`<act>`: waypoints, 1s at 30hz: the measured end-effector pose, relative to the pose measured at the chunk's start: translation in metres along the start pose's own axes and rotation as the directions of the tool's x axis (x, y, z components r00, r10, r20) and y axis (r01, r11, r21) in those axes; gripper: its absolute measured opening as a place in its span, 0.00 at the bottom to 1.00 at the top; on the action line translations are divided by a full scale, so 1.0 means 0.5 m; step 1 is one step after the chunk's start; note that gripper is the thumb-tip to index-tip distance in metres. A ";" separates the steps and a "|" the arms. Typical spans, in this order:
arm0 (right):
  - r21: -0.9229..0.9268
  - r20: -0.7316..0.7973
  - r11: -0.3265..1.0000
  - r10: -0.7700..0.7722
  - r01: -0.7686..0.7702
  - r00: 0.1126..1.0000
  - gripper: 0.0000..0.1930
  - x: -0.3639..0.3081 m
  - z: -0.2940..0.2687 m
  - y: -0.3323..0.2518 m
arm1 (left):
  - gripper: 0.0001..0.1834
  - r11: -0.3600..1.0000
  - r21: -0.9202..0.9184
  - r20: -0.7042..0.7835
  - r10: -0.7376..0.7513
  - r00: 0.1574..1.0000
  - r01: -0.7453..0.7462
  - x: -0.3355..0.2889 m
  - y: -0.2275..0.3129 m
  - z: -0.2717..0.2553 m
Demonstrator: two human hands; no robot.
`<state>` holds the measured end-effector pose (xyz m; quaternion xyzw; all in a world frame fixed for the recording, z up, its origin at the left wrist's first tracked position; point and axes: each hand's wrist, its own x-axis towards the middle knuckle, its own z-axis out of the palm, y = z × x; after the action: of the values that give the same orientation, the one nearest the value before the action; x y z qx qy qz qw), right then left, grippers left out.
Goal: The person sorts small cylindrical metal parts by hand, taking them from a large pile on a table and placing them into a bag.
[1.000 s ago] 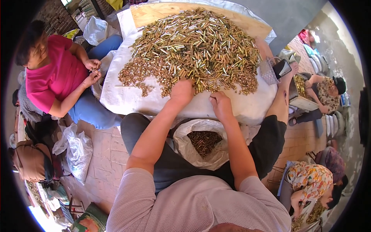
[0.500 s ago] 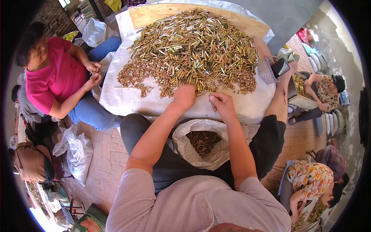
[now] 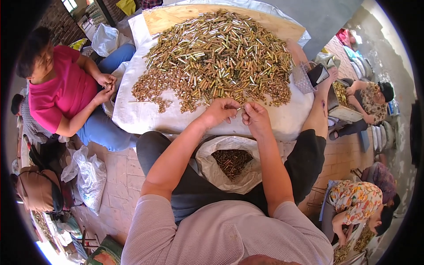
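Note:
My left hand (image 3: pixel 219 111) and my right hand (image 3: pixel 255 119) meet over the near edge of the white-covered table (image 3: pixel 145 120). My left fingertips pinch one end of a small metal piece (image 3: pixel 240 108). The closed right fingertips are at its other end; what they grip is too small to make out. Beyond my hands rises a big heap of brass-coloured metal cylinders (image 3: pixel 221 51). Smaller coppery metal pieces (image 3: pixel 152 86) lie along its near side. Between my knees, below my hands, an open white sack (image 3: pixel 205 154) holds many dark coppery metal pieces (image 3: pixel 232 162).
A thin stick (image 3: pixel 138 102) lies left of the heap. At the right edge stands a pale woven basket (image 3: pixel 302 79) with a phone (image 3: pixel 317 76). A person in pink (image 3: pixel 66 88) sits left, beside a filled plastic bag (image 3: pixel 90 176). Other people work at right.
My left hand has lifted back from the heap's near edge and come to my right hand. The fingertips of both now meet at a small metal piece.

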<state>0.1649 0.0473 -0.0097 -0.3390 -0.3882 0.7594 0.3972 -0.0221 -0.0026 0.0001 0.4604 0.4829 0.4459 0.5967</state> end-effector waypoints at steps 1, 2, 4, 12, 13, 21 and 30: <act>0.000 0.000 1.000 -0.001 0.001 1.000 0.07 -0.001 0.000 -0.001 | 0.13 1.000 0.000 0.001 0.001 1.000 -0.001 -0.001 0.002 0.001; -0.008 0.012 1.000 -0.014 0.015 1.000 0.07 -0.002 0.000 -0.002 | 0.13 1.000 0.015 -0.008 0.003 1.000 -0.003 -0.002 0.004 0.001; -0.016 0.024 0.999 -0.027 0.028 0.999 0.07 -0.003 -0.001 -0.004 | 0.12 1.000 0.030 -0.016 0.005 1.000 -0.005 -0.005 0.010 0.004; -0.018 0.057 1.000 -0.015 0.016 0.998 0.07 -0.001 -0.009 -0.006 | 0.11 0.997 -0.057 -0.038 0.044 0.998 -0.047 -0.007 0.017 0.012; -0.018 0.057 1.000 -0.015 0.016 0.998 0.07 -0.003 -0.008 -0.009 | 0.11 0.997 -0.058 -0.038 0.044 0.998 -0.046 -0.007 0.017 0.012; -0.031 0.147 0.999 0.026 -0.021 0.989 0.08 -0.002 -0.024 -0.017 | 0.10 0.995 -0.100 -0.028 -0.012 1.000 0.009 -0.012 0.021 0.013; 0.073 0.150 0.991 0.096 -0.108 0.984 0.10 0.003 -0.040 0.007 | 0.08 0.989 -0.148 0.005 0.028 1.000 -0.026 -0.014 0.019 0.016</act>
<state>0.1794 0.0538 -0.0225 -0.2855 -0.3673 0.8166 0.3417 -0.0161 -0.0087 0.0116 0.4229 0.4402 0.4869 0.6247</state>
